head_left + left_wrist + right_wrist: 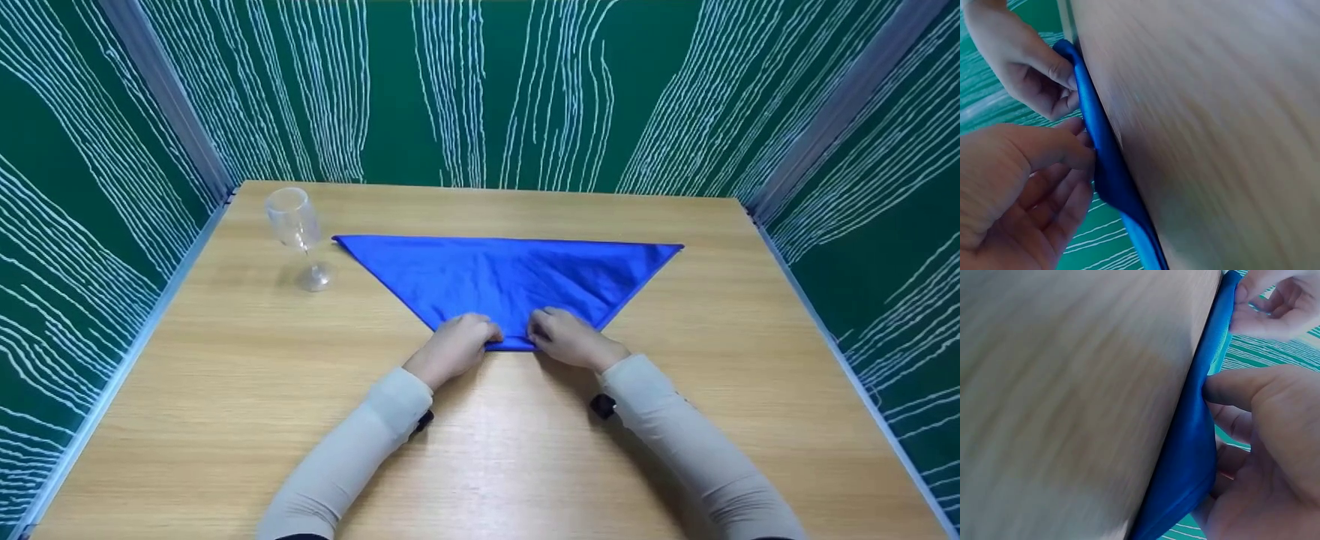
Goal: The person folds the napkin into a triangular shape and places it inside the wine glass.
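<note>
A blue cloth napkin (480, 277) lies flat on the table, its long straight edge toward the back and its sides narrowing toward the person. A narrow folded band runs along its short near edge. My left hand (459, 343) pinches this band at its left part, thumb and fingertips on the fabric. On the right part, my right hand (570, 336) pinches the same band, a short gap from the left. In the left wrist view the napkin's rolled edge (1100, 135) stands up slightly from the wood. The right wrist view shows the thumb pressed against the blue fold (1185, 450).
A clear stemmed wine glass (296, 225) stands upright at the back left, close to the napkin's left corner. The wooden table (480, 450) is bordered at the back and sides by green panels (390, 90) with white wavy lines.
</note>
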Available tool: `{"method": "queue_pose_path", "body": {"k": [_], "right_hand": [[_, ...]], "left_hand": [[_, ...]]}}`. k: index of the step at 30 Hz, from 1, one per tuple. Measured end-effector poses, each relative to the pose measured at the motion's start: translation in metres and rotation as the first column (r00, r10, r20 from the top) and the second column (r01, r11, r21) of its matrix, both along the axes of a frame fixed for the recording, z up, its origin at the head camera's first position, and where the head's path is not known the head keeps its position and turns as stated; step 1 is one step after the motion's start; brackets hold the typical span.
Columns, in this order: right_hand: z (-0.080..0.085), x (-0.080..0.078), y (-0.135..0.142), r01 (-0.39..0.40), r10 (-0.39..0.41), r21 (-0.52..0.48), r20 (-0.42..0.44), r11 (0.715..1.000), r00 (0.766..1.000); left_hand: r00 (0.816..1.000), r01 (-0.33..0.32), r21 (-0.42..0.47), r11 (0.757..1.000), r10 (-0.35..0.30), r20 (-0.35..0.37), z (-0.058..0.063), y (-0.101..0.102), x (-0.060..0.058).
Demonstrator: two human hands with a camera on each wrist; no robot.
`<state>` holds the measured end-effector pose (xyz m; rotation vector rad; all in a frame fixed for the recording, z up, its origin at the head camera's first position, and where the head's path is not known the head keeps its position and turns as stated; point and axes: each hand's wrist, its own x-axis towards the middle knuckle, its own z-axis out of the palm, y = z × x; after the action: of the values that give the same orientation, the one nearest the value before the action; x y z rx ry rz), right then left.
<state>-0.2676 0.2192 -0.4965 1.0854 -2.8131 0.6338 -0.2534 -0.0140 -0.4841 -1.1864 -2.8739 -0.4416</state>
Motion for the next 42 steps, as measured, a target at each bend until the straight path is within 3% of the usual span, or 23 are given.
{"method": "queue_pose_path", "body": {"k": [7,16,23,26,35,42], "right_hand": [[-0.001,0.001,-0.001,-0.013,0.013,-0.003,-0.018,1.0,1.0],[0.003,0.004,0.006,-0.085,0.086,0.006,-0.07,0.996,0.994],[0.008,0.012,0.01,-0.142,0.151,0.064,-0.178,0.988,0.972],[0.01,0.017,0.008,-0.156,0.17,0.089,-0.183,0.984,0.968],[0.009,0.016,0.002,-0.112,0.134,0.137,-0.166,0.984,0.977],[0.006,0.013,-0.002,-0.047,0.078,0.155,-0.202,0.987,0.976]], "left_hand": [[1.0,0.005,-0.105,0.994,-0.003,0.019,0.002,-0.004,0.005],[0.999,0.033,-0.061,0.998,-0.032,0.025,0.002,-0.003,0.003],[0.999,0.037,-0.051,0.998,-0.035,0.036,0.002,-0.004,0.003],[0.998,0.038,-0.043,0.998,-0.036,0.046,0.002,-0.005,0.003],[0.992,-0.016,0.021,1.0,0.013,0.123,0.001,-0.004,-0.002],[0.991,-0.065,0.021,0.998,0.062,0.116,0.003,0.0,-0.004]]}}
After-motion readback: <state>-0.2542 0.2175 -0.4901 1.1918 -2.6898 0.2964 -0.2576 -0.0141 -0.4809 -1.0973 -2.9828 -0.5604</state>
